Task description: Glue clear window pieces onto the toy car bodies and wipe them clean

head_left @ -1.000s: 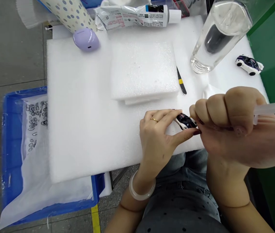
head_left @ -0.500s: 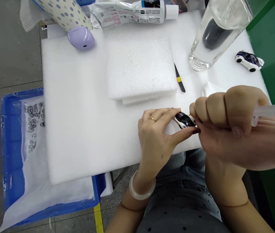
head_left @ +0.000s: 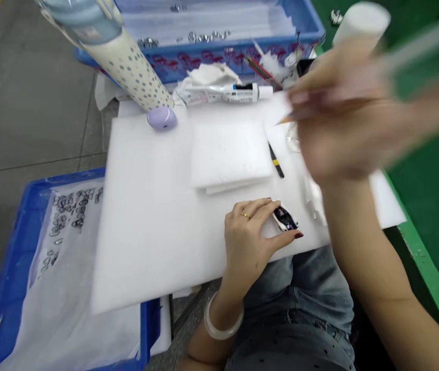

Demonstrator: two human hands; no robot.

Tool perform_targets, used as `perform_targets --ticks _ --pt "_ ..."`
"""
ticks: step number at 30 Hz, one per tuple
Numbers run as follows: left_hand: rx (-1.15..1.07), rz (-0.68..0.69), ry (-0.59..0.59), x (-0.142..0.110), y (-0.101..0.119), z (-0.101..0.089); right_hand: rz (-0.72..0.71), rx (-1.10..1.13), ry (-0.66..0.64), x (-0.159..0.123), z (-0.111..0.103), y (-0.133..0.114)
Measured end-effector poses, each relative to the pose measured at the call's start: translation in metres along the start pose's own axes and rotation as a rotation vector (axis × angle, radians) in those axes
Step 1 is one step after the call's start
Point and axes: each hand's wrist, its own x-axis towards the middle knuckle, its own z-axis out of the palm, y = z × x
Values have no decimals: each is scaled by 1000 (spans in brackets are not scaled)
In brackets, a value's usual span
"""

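My left hand holds a small white and dark blue toy car between thumb and fingers, low over the white foam board. Up at the right, my right hand is raised and smeared by motion. Its fingers are closed round a slim tool with a translucent shaft and a fine pointed tip; its exact kind is unclear. Part of a clear glass shows beside that hand, the rest hidden behind it. Black tweezers with a yellow band lie beyond the toy car.
A smaller foam block lies on the board. Behind it are a white tube, a lilac rounded object and a dotted tumbler. Blue trays with small parts stand at the back and lower left.
My right hand has lifted away from the toy car, up and toward the back, with the slim tool. My left hand keeps hold of the toy car. The view has shifted, showing the back tray.
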Motion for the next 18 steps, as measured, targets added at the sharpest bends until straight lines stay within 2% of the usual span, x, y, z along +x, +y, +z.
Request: perform_targets --ticks 3,4,5,8,9,11,13,16,18 --pt "57 52 -21 -2 -4 0 -137 257 -188 11 -7 -6" --pt "77 73 -31 -3 -5 1 -168 329 -190 6 -16 -6" --pt "94 95 -43 -4 -6 0 -196 359 -108 -3 -28 -6" --pt "111 144 -72 -5 -6 0 -173 251 303 -34 -70 8" --pt "107 147 -79 -5 -5 0 -161 121 344 -42 -82 18" --pt "89 134 -96 -5 -4 -1 -66 -244 253 -51 -97 40" --pt "64 113 -99 -6 -3 -2 -17 -508 159 -53 -100 59" --pt "17 78 -65 -6 -2 -3 -91 -577 109 -50 -87 70" --pt "-3 58 -56 -6 -2 -3 -218 -566 5 -46 -75 65"
